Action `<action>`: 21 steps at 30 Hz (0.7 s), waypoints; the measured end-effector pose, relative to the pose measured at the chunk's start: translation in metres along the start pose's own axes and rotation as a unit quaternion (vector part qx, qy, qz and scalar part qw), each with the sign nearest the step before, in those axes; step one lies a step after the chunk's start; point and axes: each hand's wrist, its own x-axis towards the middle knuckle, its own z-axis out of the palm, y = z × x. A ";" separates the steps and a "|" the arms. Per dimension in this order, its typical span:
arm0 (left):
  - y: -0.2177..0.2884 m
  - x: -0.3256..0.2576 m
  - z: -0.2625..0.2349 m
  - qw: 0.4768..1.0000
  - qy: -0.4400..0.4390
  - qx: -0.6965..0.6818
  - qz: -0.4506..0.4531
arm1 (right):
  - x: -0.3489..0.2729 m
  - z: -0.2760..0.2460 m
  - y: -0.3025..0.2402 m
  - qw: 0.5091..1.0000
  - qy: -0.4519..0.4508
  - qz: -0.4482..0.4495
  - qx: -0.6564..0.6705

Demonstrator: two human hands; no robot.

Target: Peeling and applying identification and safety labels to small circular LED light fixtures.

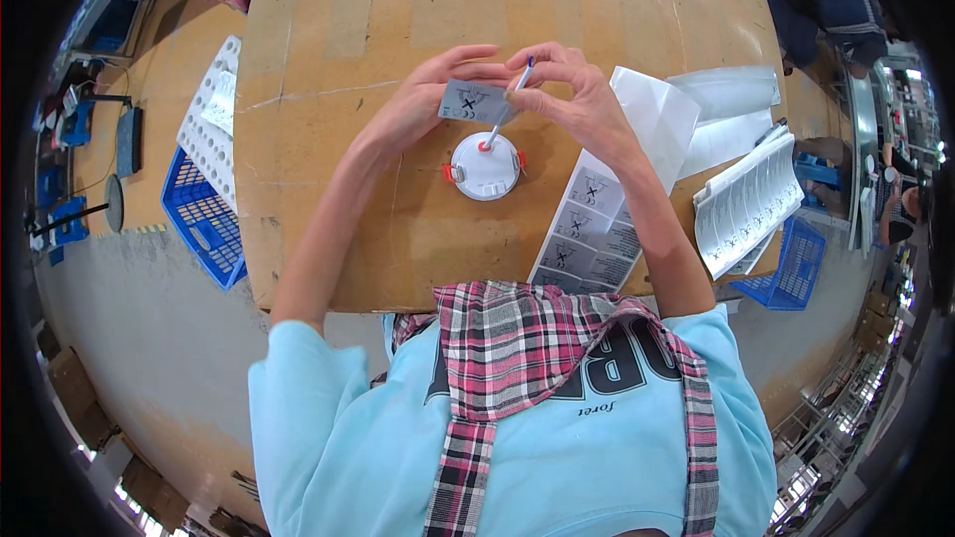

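Nearest to the person, just in front of the plaid apron, a strip of grey label sheets [587, 229] lies over the near edge of the cardboard-covered table [328, 189], to the right of the round white lamp housing [484, 166]. This housing, with small red clips at its sides, rests flat on the cardboard and is the centre of the work. Directly beyond it the two hands meet above the table. The left hand [418, 104] pinches one grey label [473, 101] between thumb and fingers, and holds it above the far rim of the housing, not touching it. The right hand [577, 99] is closed around a thin pen-like tool [505, 106] in a writing grip; the tool slants down, and its red tip comes to the top face of the housing, though I cannot tell if it really touches. To do this step well, I think the label must stay flat and straight, with the sticky side kept away from the fingers, and the tool should only guide an edge, not scratch the white face. Right of the housing and further away lie white folded papers [657, 114] and a stack of printed leaflets [746, 201]. Far to the left of the housing, beyond the table edge, a white perforated tray [209, 129] sits on a blue basket [204, 224]
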 end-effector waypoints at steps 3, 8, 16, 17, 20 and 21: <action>0.002 0.027 0.006 0.987 -0.144 -0.026 -0.064 | -0.003 0.001 -0.006 0.999 -0.009 0.001 0.032; -0.002 0.056 -0.003 0.955 -0.263 -0.029 -0.134 | -0.006 -0.003 -0.004 0.999 -0.015 0.015 0.048; 0.011 0.053 0.001 0.959 -0.263 0.041 -0.097 | -0.009 -0.005 -0.004 0.999 -0.007 -0.023 -0.028; 0.014 0.050 0.002 0.964 -0.236 0.064 -0.099 | -0.010 -0.004 -0.004 0.999 -0.008 -0.023 -0.028; 0.016 0.046 0.003 0.971 -0.219 0.058 -0.074 | -0.013 -0.001 -0.005 0.998 0.014 -0.028 -0.059; 0.015 0.045 0.000 0.972 -0.218 0.058 -0.073 | -0.015 0.000 -0.005 0.998 0.026 -0.027 -0.055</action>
